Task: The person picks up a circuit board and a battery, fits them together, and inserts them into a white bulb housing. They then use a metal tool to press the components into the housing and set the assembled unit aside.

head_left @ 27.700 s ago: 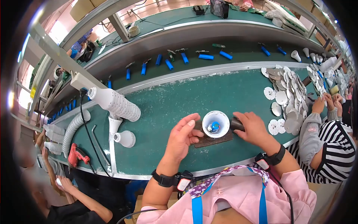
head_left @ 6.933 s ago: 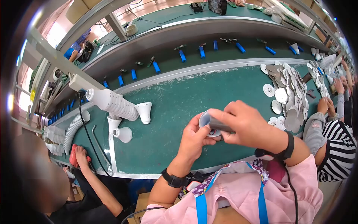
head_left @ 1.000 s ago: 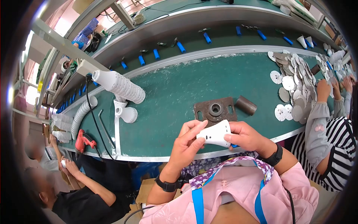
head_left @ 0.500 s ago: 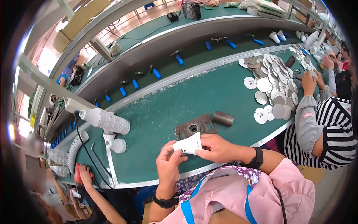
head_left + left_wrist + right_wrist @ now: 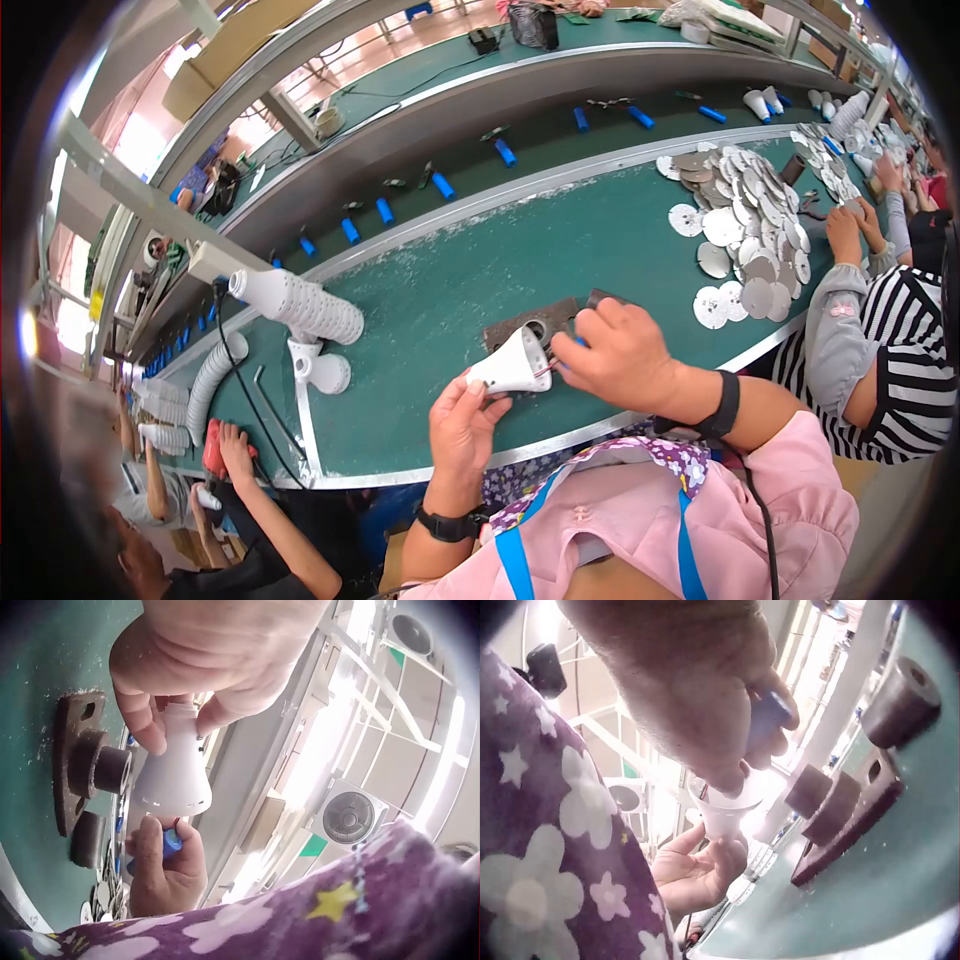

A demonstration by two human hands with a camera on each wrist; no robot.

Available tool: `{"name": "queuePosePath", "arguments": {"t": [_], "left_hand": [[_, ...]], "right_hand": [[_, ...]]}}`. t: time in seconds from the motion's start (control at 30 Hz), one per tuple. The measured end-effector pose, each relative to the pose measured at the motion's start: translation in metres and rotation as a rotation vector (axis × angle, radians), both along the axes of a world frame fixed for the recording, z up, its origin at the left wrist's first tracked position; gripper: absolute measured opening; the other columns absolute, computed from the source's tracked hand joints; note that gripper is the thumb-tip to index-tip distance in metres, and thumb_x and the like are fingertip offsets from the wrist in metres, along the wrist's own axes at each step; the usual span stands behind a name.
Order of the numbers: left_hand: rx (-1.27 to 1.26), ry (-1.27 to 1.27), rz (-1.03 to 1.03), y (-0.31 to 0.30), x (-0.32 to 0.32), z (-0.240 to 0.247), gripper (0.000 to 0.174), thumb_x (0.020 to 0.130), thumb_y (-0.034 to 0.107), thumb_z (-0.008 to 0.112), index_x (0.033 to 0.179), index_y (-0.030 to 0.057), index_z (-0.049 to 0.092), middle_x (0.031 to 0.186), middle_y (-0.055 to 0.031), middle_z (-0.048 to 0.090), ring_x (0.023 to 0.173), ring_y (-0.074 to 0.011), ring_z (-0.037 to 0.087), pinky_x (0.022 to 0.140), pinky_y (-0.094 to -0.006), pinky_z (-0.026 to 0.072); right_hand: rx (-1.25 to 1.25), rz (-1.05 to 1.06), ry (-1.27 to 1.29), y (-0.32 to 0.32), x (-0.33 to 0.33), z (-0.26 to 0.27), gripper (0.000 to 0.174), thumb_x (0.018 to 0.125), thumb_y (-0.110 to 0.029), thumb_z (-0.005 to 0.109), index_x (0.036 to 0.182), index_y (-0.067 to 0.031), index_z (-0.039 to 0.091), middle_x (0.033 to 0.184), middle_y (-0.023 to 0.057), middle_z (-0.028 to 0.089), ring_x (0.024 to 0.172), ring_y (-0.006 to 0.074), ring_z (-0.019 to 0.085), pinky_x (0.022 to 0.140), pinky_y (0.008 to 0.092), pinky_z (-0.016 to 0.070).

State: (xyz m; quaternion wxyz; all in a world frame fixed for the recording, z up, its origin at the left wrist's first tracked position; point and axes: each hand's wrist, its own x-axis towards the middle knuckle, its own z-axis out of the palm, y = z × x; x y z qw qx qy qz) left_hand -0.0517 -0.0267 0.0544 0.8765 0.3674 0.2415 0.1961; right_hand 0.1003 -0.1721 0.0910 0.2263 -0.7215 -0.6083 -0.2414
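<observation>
A white cone-shaped bulb housing (image 5: 515, 365) is held above the green table's front, over a brown metal fixture plate (image 5: 527, 326). My left hand (image 5: 480, 395) pinches its narrow neck (image 5: 174, 720). At the housing's wide mouth my right hand (image 5: 570, 350) pinches a small blue part (image 5: 172, 841), with thin wires running into the housing. In the right wrist view the blue part (image 5: 769, 720) sits just above the housing (image 5: 724, 814). A dark metal cylinder (image 5: 602, 297) lies behind my right hand, beside the plate.
A lying stack of white housings (image 5: 300, 305) and a grey hose (image 5: 210, 375) are on the left. Several silver discs (image 5: 740, 230) cover the right side, by a neighbour in stripes (image 5: 890, 340). Blue parts (image 5: 440, 185) ride the far belt. A person's hand (image 5: 235, 450) reaches near the left table edge.
The housing has turned so that its wide mouth faces my right hand. My left hand now holds the neck, and my right hand has moved from the housing's side to its mouth with the blue part.
</observation>
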Motion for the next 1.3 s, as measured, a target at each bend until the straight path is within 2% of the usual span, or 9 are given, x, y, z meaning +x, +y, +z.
{"name": "queuePosePath", "arguments": {"t": [0.17, 0.33, 0.5, 0.83, 0.93, 0.97, 1.03, 1.17, 1.3], "left_hand": [[-0.067, -0.092, -0.029, 0.001, 0.003, -0.009, 0.018, 0.086, 0.009, 0.051, 0.101, -0.0008, 0.052, 0.094, -0.0097, 0.058, 0.083, -0.0157, 0.057, 0.074, -0.0311, 0.0518], [-0.081, -0.087, -0.042, -0.005, 0.005, -0.003, 0.015, 0.087, 0.012, 0.05, 0.096, -0.0001, 0.051, 0.093, -0.0109, 0.058, 0.083, -0.0166, 0.058, 0.077, -0.0317, 0.0513], [-0.212, -0.162, -0.131, -0.006, 0.006, -0.012, 0.014, 0.088, 0.013, 0.051, 0.096, 0.0026, 0.052, 0.092, -0.0095, 0.058, 0.086, -0.0166, 0.057, 0.078, -0.0315, 0.05], [-0.229, -0.168, -0.203, -0.008, 0.037, 0.003, 0.038, 0.085, 0.009, 0.054, 0.12, 0.0011, 0.041, 0.107, -0.0124, 0.053, 0.092, -0.0193, 0.057, 0.08, -0.0316, 0.0495], [0.266, -0.115, -0.345, -0.002, 0.052, 0.005, 0.049, 0.078, -0.001, 0.057, 0.124, 0.0027, 0.041, 0.11, -0.0099, 0.052, 0.084, -0.012, 0.058, 0.072, -0.0244, 0.0483], [0.266, -0.114, -0.349, 0.0, 0.056, 0.004, 0.049, 0.078, -0.001, 0.057, 0.124, 0.0027, 0.041, 0.11, -0.0099, 0.052, 0.084, -0.012, 0.058, 0.072, -0.0244, 0.0483], [0.537, 0.261, -0.353, 0.005, 0.063, 0.003, 0.047, 0.075, 0.0, 0.062, 0.119, 0.0041, 0.048, 0.114, -0.0082, 0.048, 0.077, -0.0066, 0.056, 0.064, -0.0214, 0.0468], [0.882, 0.125, -0.163, 0.009, 0.071, -0.022, 0.034, 0.07, 0.003, 0.068, 0.103, 0.0025, 0.06, 0.115, -0.0047, 0.047, 0.074, -0.0045, 0.054, 0.062, -0.0194, 0.0461], [0.812, 0.118, -0.139, 0.007, 0.07, -0.024, 0.034, 0.069, 0.003, 0.069, 0.102, 0.0042, 0.061, 0.116, -0.0041, 0.047, 0.075, -0.0053, 0.054, 0.064, -0.0191, 0.0461]], "right_hand": [[-0.049, -0.067, -0.075, 0.003, -0.006, 0.014, 0.017, 0.058, -0.016, 0.06, 0.07, -0.0124, 0.049, 0.06, 0.0002, 0.04, 0.056, 0.0149, 0.044, 0.043, 0.0244, 0.0356], [0.07, 0.121, 0.021, 0.009, -0.012, 0.016, 0.022, 0.059, -0.011, 0.062, 0.079, -0.0109, 0.054, 0.066, 0.0029, 0.048, 0.062, 0.0181, 0.049, 0.05, 0.0261, 0.0422], [0.08, 0.181, 0.7, 0.014, -0.007, 0.008, 0.022, 0.066, -0.006, 0.064, 0.086, -0.0095, 0.055, 0.076, 0.0066, 0.056, 0.069, 0.0256, 0.051, 0.064, 0.0344, 0.0432], [-0.186, 0.177, 0.498, 0.009, 0.022, 0.037, 0.021, 0.066, -0.006, 0.064, 0.085, -0.0128, 0.055, 0.071, 0.0053, 0.055, 0.074, 0.0267, 0.051, 0.063, 0.0385, 0.0399], [-0.179, 0.219, 0.374, 0.014, 0.029, 0.044, 0.022, 0.064, -0.006, 0.065, 0.083, -0.0106, 0.055, 0.073, 0.0052, 0.057, 0.076, 0.0267, 0.051, 0.062, 0.038, 0.0386], [-0.177, 0.216, 0.375, 0.017, 0.03, 0.044, 0.022, 0.064, -0.006, 0.065, 0.083, -0.0106, 0.055, 0.073, 0.0052, 0.057, 0.076, 0.0267, 0.051, 0.062, 0.038, 0.0386], [-0.305, 0.213, 0.241, 0.026, 0.033, 0.041, 0.025, 0.063, -0.004, 0.063, 0.085, -0.0114, 0.054, 0.073, 0.0011, 0.054, 0.078, 0.025, 0.05, 0.067, 0.0365, 0.037], [-0.398, 0.194, 0.216, 0.04, 0.038, 0.039, 0.024, 0.062, -0.005, 0.064, 0.082, -0.0103, 0.052, 0.074, 0.0017, 0.057, 0.078, 0.0249, 0.052, 0.064, 0.0358, 0.0374], [-0.468, 0.2, 0.18, 0.049, 0.037, 0.042, 0.026, 0.059, -0.006, 0.065, 0.081, -0.0095, 0.051, 0.072, 0.0025, 0.059, 0.072, 0.0247, 0.054, 0.059, 0.0363, 0.0384]]}}
